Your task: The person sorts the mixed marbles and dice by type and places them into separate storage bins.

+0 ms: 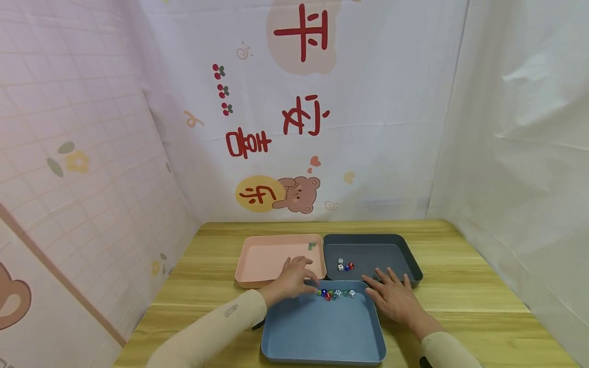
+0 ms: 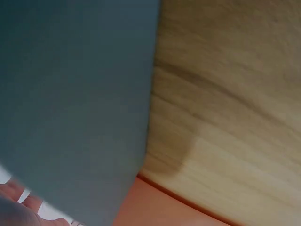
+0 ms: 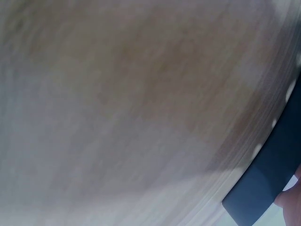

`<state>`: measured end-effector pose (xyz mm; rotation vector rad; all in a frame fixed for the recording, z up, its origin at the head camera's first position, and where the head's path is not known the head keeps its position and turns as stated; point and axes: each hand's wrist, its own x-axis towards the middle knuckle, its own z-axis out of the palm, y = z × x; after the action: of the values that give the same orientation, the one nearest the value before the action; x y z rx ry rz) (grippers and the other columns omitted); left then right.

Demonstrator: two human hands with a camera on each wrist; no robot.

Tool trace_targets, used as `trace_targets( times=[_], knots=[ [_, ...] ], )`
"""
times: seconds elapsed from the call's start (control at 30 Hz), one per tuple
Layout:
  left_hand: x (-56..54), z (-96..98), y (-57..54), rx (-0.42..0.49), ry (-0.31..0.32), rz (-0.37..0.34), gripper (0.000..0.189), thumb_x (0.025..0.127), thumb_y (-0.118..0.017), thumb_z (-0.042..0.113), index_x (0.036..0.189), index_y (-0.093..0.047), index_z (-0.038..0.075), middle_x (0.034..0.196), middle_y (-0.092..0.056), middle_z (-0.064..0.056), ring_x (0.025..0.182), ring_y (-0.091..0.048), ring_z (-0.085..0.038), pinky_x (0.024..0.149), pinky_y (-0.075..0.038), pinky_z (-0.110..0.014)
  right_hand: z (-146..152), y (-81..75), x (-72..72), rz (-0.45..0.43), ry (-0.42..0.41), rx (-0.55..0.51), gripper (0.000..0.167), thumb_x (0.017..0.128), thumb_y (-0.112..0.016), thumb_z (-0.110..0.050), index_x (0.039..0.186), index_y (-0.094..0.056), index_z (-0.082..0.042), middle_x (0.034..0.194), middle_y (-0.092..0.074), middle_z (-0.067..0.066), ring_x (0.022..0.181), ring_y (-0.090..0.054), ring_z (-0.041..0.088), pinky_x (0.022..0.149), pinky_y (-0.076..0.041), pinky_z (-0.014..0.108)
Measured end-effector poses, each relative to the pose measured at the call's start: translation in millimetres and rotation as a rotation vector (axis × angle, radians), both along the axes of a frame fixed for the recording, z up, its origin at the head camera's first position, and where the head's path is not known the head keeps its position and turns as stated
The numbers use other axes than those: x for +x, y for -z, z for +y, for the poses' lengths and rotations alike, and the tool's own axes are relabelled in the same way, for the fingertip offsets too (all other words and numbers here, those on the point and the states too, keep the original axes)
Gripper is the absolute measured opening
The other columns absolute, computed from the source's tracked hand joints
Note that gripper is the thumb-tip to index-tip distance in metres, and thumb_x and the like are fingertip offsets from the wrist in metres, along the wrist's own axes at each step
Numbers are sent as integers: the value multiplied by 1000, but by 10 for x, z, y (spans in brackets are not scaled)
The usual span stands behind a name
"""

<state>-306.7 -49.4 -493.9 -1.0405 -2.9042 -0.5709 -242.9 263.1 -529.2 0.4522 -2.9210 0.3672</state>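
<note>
Dice (image 1: 327,295) in red, blue, white and green lie in a loose row along the far side of the blue tray (image 1: 322,337). My left hand (image 1: 294,279) hovers above that tray's far left corner, thumb and forefinger apart beside the row's left end. I see nothing held in it. My right hand (image 1: 397,299) spreads its fingers over the seam between the blue tray and the dark grey tray (image 1: 377,250), empty. The left wrist view catches only some fingers (image 2: 30,205) at its lower left; the right wrist view shows a sliver of hand (image 3: 290,202).
Two white dice (image 1: 340,264) sit in the dark grey tray with red and blue ones beside them. The pink tray (image 1: 271,255) has a few green dice (image 1: 312,246) in its far right corner. All three trays stand touching or nearly so on a wooden table (image 1: 469,306).
</note>
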Motion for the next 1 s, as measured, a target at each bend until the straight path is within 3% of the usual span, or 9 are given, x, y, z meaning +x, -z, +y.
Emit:
trace_targets(
  times=[0.2, 0.5, 0.8, 1.0],
  knots=[
    [0, 29, 64, -94, 29, 23, 15, 83, -81, 35, 96, -79, 29, 144, -50, -12, 141, -33, -34, 111, -16, -67, -6, 5, 1, -3, -1, -1, 47, 103, -46, -49, 141, -59, -24, 147, -47, 20, 138, -31, 52, 101, -15, 79],
    [6, 51, 140, -143, 70, 65, 13, 82, -81, 36, 94, -80, 30, 142, -53, -11, 140, -35, -34, 110, -19, -68, 5, 20, -9, -11, 10, 6, 48, 103, -44, -50, 141, -58, -24, 149, -46, 18, 139, -30, 51, 102, -13, 79],
    [11, 20, 146, -123, 68, 61, 11, 82, -81, 37, 89, -80, 29, 139, -55, -10, 139, -35, -34, 110, -18, -68, 11, 39, -13, 10, 8, 9, 50, 103, -42, -52, 140, -59, -24, 147, -47, 18, 139, -31, 51, 101, -14, 79],
    [-6, -17, 84, -83, 71, 62, 11, 81, -82, 35, 90, -80, 27, 139, -55, -13, 137, -36, -35, 108, -18, -70, 7, 41, -17, 3, 5, -2, 47, 103, -45, -49, 141, -59, -24, 148, -47, 19, 139, -31, 51, 101, -14, 79]
  ],
)
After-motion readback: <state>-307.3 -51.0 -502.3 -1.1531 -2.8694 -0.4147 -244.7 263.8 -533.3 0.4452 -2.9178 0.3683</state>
